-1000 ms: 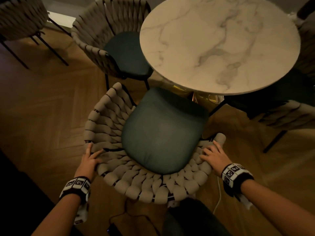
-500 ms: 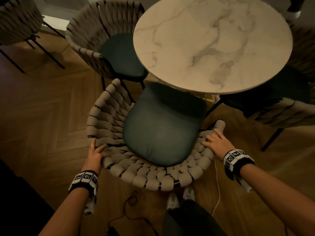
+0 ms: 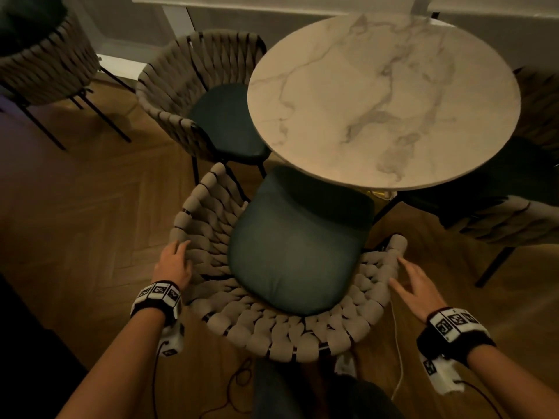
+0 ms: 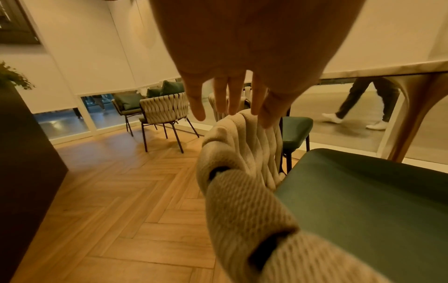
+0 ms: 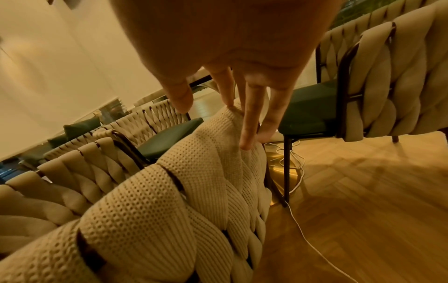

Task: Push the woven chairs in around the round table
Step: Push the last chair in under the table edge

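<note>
A woven chair [image 3: 272,334] with a beige braided back and a green cushion [image 3: 296,255] stands before me, the cushion's front edge under the round marble table [image 3: 384,95]. My left hand [image 3: 174,263] lies at the left side of the rim [image 4: 242,201], fingers [image 4: 232,99] straight and their tips on the weave. My right hand [image 3: 416,284] is at the right end of the rim [image 5: 184,191], fingers [image 5: 247,122] stretched out and only the tips touching it. Neither hand grips.
A second woven chair [image 3: 205,86] is tucked in at the table's left, a third [image 3: 514,219] at its right, and another [image 3: 45,62] stands apart at far left. A white cable [image 3: 397,352] and a black cable [image 3: 239,385] lie on the herringbone floor by my feet.
The chair has slid forward, its cushion further under the table. Both hands have loosened from the rim; the fingers are straighter and the right hand has drawn back slightly.
</note>
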{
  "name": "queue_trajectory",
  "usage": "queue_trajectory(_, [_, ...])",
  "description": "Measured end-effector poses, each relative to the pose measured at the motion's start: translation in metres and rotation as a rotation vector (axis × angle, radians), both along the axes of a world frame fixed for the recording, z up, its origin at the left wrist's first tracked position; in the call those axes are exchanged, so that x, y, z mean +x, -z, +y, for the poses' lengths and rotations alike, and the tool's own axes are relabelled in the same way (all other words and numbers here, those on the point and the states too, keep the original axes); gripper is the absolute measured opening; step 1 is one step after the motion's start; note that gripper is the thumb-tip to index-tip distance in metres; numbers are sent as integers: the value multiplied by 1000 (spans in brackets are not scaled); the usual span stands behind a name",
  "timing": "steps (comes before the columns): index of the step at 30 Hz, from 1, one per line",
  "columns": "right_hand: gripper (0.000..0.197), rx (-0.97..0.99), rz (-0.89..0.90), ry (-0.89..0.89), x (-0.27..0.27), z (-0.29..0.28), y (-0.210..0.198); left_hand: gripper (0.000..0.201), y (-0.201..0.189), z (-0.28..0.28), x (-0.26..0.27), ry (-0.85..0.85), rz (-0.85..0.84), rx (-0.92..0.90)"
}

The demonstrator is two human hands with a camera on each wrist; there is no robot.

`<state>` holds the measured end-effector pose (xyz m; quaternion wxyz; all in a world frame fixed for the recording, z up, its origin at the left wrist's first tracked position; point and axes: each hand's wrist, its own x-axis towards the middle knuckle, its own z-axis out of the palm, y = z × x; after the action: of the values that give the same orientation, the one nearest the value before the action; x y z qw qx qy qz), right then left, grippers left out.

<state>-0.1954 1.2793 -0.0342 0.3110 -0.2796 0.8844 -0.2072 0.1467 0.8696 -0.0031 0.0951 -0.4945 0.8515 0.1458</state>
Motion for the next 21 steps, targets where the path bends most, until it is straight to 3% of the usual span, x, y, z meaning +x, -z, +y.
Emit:
queue_trajectory(8, [94, 157, 60, 243, 10, -45, 8, 71, 9, -90, -47, 144, -23, -6])
queue_trajectory(14, [123, 88, 25, 506, 48, -70, 11, 81, 19, -165, -80, 292, -66, 165])
queue_trajectory(17, [119, 92, 6, 706, 67, -82, 8, 93, 26, -178, -87, 348, -14, 324])
queue_trajectory(21, [99, 198, -22, 834, 71, -85, 16, 99, 39, -183, -87, 398, 92, 359])
